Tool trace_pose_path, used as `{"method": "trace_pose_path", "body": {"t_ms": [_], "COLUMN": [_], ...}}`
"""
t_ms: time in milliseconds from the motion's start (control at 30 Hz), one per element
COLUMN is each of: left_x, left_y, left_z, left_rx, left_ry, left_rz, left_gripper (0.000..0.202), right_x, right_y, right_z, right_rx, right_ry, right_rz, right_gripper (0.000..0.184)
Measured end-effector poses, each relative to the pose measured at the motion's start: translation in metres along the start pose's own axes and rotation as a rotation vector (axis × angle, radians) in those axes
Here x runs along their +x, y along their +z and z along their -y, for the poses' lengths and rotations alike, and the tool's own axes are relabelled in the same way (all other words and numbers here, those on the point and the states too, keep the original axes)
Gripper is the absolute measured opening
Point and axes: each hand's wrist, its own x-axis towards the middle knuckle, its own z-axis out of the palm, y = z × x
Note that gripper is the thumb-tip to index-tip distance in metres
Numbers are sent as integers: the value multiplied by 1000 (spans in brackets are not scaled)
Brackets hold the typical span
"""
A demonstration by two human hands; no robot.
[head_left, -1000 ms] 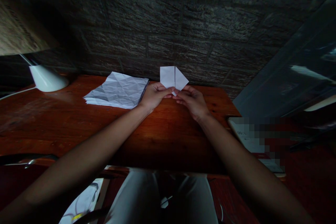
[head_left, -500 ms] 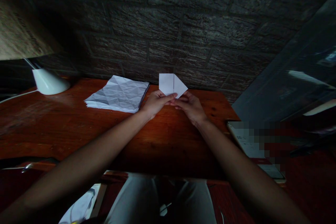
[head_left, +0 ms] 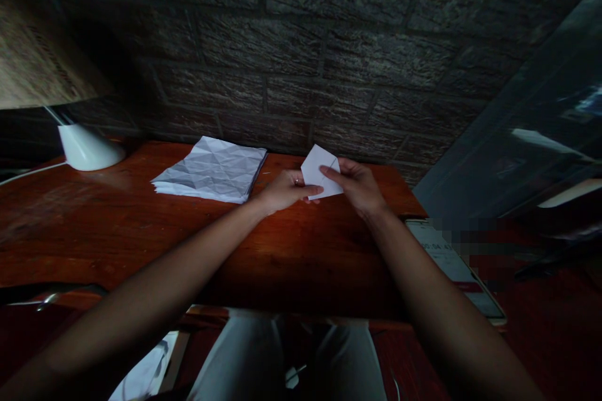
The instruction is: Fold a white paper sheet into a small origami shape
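Observation:
A small folded sheet of white paper [head_left: 314, 166] is held up between both hands above the wooden table, tilted, with a crease line near its right side. My left hand [head_left: 285, 192] is closed on its lower left edge, thumb in front and fingers behind. On the right side, my right hand [head_left: 360, 187] pinches the paper, its thumb lying over the front face near the crease. The fingers behind the sheet are mostly hidden. Left of my hands lies a stack of creased white paper [head_left: 214, 166] on the table.
The wooden table [head_left: 117, 219] meets a dark stone-block wall [head_left: 291, 44]. A lamp with a white base [head_left: 89, 147] stands at the left. A phone-like device with a lit screen [head_left: 463, 276] lies at the right, beside my right forearm. A white-paged item [head_left: 145, 366] sits low at the left.
The folded paper has been turned and lowered slightly to the right. My right thumb has moved onto its front face, and the right hand has shifted right.

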Motion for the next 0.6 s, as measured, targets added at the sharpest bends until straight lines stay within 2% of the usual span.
{"method": "trace_pose_path", "body": {"t_ms": [100, 233, 400, 500, 600], "left_x": [0, 1, 5, 6, 5], "left_y": [0, -1, -3, -4, -4], "left_z": [-2, -4, -1, 0, -1], "left_rx": [4, -21, -71, -44, 39], "left_ry": [15, 31, 72, 111, 149], "left_rz": [-37, -179, -339, -349, -291], "left_gripper": [26, 19, 21, 26, 26], "right_x": [1, 3, 4, 2, 2], "right_y": [1, -1, -4, -6, -8], "right_z": [-3, -6, -6, -2, 3], "right_rx": [7, 37, 94, 75, 64], "right_ry": [-14, -18, 57, 75, 64], "right_rz": [-59, -132, -84, -33, -28], "right_gripper": [38, 37, 39, 41, 37]}}
